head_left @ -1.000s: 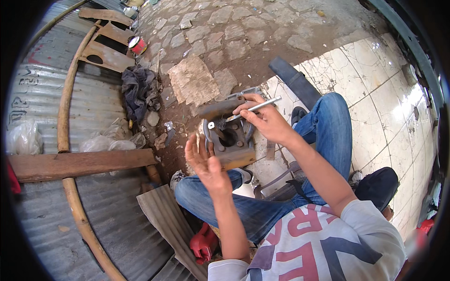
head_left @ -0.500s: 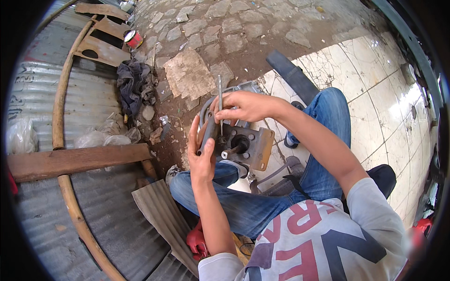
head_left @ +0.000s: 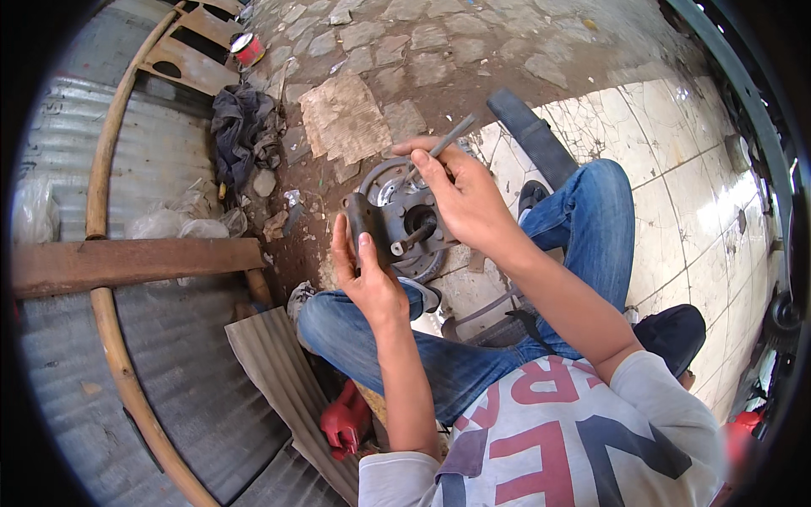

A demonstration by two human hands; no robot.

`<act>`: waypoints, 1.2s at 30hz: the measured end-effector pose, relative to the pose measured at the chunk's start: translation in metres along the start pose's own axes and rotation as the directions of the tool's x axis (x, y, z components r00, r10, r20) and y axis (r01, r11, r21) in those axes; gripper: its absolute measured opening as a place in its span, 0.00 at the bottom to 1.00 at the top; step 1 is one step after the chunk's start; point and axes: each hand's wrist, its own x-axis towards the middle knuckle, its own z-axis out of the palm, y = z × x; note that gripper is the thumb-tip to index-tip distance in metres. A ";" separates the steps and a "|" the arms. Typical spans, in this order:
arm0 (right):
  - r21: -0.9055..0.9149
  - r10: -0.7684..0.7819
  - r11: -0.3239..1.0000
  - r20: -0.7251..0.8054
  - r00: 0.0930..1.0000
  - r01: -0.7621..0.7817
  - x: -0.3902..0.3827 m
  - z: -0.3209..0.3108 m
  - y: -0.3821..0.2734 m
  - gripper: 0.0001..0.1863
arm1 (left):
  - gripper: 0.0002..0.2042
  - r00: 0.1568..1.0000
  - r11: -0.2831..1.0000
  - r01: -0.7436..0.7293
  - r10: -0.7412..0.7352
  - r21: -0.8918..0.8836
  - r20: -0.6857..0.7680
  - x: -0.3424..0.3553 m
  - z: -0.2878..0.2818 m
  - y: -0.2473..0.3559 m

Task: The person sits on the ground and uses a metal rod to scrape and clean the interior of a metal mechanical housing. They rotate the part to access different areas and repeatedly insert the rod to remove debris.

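Observation:
My left hand (head_left: 372, 287) grips the left end of a dark grey metal part (head_left: 376, 226), its thumb pressed on the near face. This part has a round bore with a short shaft (head_left: 414, 241) sticking out toward me. In my right hand (head_left: 465, 198), just right of the part, a thin grey metal rod (head_left: 454, 135) is pinched between thumb and fingers. The rod slants from upper right down toward the part's far side, and its lower tip is hard to make out. Behind and under the part lies a round metal piece (head_left: 376, 179) with a shiny middle.
Flattened cardboard (head_left: 345, 118) lies on the dirt ahead. A dark flat bar (head_left: 532, 135) rests on the cracked tiles (head_left: 667, 194) to the right. Left are a wooden beam (head_left: 135, 268), corrugated metal sheets (head_left: 76, 355) and a dark cloth (head_left: 241, 127). A red object (head_left: 345, 421) sits beside my left forearm.
The rod has swung from upright to slanting up to the right, as my right hand moved right and down. The metal part has turned, showing more of the round piece behind.

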 end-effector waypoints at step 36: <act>0.298 -0.072 0.955 0.187 0.980 0.013 0.020 -0.030 0.032 0.14 | 0.35 0.890 0.953 0.292 -0.302 0.084 0.342 0.025 -0.008 0.026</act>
